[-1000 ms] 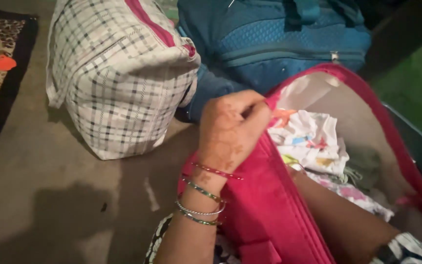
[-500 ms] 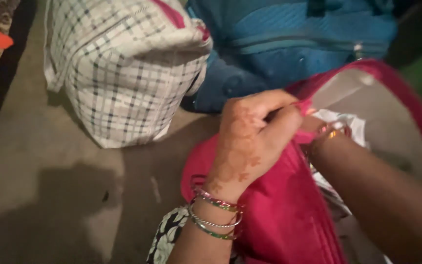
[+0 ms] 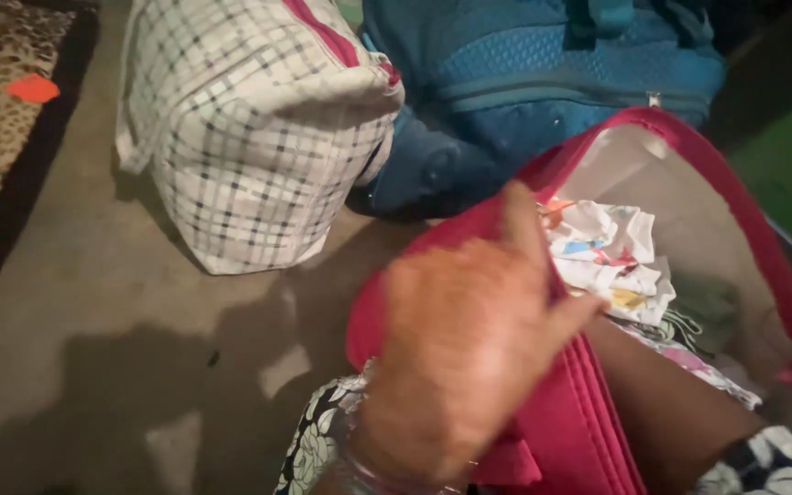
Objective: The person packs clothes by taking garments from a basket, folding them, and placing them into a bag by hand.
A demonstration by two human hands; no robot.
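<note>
A pink fabric bag [image 3: 561, 412] lies open on the floor directly beneath the left hand [image 3: 469, 348], its near rim running under the palm and fingers; inside sit folded white printed clothes [image 3: 611, 252], just beyond the fingertips. The right forearm [image 3: 671, 412] reaches into the bag's mouth from the lower right, and the right hand appears hidden inside, so its grip cannot be told. A checked white zip bag [image 3: 249, 137] stands on the bare grey floor [image 3: 75, 321] to the left, well apart from the hand, with a blue travel bag [image 3: 524, 82] touching it behind. A leopard-print mat [image 3: 2, 119] edges the floor at far left. The left hand, blurred, lies loosely spread over the pink rim, thumb raised along the edge, fingers pressing the fabric rather than pinching it.
</note>
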